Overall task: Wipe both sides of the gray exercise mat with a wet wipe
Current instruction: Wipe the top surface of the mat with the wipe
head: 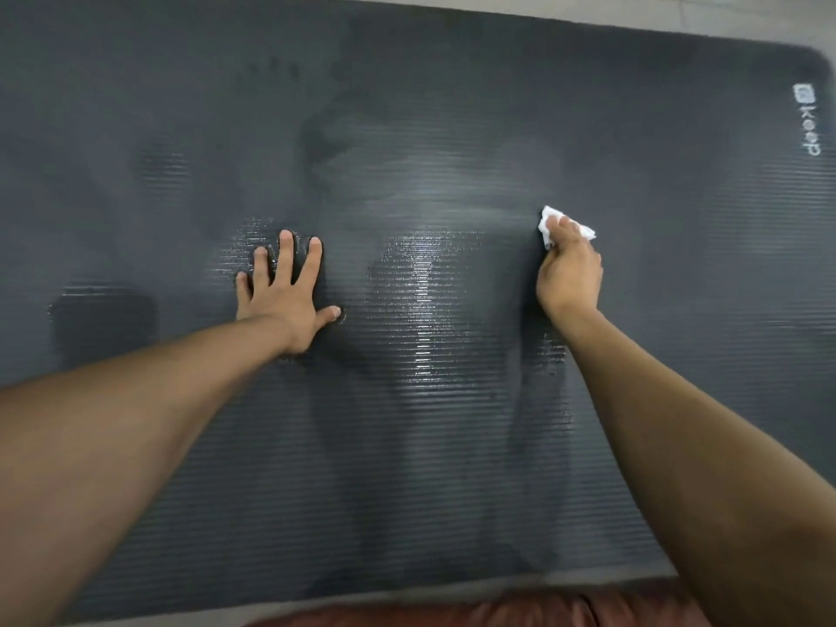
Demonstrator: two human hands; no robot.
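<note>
The gray ribbed exercise mat [452, 468] lies flat and fills nearly the whole view, with a white logo [809, 119] near its far right corner. Shiny damp streaks cross its middle. My left hand [282, 289] presses flat on the mat left of centre, fingers spread and straight. My right hand [570, 269] grips a crumpled white wet wipe [549, 221] and holds it against the mat right of centre. Most of the wipe is hidden under my fingers.
Pale floor [678, 11] shows beyond the mat's far edge at the top right. A strip of reddish-brown fabric [475, 615] lies just past the mat's near edge at the bottom.
</note>
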